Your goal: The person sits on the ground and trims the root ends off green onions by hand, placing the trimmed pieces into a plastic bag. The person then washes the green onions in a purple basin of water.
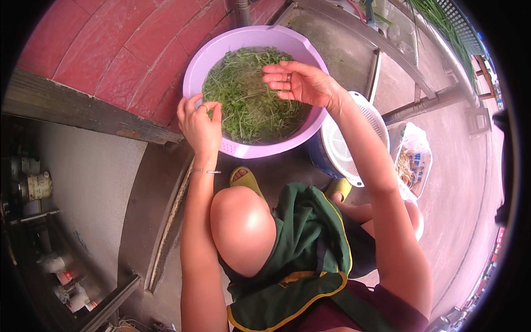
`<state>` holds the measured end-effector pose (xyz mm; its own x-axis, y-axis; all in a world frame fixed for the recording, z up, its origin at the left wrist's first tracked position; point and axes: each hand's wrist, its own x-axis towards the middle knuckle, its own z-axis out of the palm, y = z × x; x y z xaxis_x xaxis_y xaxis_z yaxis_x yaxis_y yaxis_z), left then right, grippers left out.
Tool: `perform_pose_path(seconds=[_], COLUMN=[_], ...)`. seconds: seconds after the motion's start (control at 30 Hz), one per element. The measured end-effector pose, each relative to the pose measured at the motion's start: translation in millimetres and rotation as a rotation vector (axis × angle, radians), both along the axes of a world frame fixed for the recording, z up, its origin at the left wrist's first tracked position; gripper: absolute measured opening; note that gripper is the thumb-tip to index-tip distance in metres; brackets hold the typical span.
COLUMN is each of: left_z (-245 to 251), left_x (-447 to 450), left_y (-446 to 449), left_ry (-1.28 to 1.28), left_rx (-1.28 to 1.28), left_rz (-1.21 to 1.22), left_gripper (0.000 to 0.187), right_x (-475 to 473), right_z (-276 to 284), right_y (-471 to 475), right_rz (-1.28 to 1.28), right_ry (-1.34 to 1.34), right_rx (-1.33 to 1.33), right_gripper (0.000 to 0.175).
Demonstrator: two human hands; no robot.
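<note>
A large lilac plastic basin [255, 151] stands on the floor before me, holding water and a floating mass of leafy green stems [249, 99]. My left hand [201, 122] is at the basin's left rim, its thumb and index finger brought close together; whether anything small is between them I cannot tell. Above the right part of the greens is my right hand [300, 83], palm partly turned up, fingers extended and apart, with nothing in it.
Right of the basin, a white slotted colander [334, 137] rests on a blue container [319, 159]. Farther right lies a plastic bag [420, 166] with root-like scraps. Red tiled wall [137, 50] borders the upper left. A metal frame [410, 68] and long green stalks [446, 33] are at upper right.
</note>
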<state>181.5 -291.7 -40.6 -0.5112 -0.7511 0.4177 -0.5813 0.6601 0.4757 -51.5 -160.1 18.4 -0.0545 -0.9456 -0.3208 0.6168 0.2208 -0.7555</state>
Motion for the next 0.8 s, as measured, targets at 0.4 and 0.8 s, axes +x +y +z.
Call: perform_pose_path(seconds=[0.4, 0.8], left_z=[-1, 2], left_x=[0, 0], left_y=[-4, -2], left_ry=[-0.002, -0.027], left_rx=[-0.04, -0.018], left_rz=[-0.034, -0.017], left_gripper=[0.01, 0.013], right_x=[-111, -111], right_z=[-32, -43], right_y=[114, 120], right_rz=[-0.511, -0.39], right_ry=[-0.261, -0.435], right_rx=[0.054, -0.069], right_gripper=[0.014, 0.035])
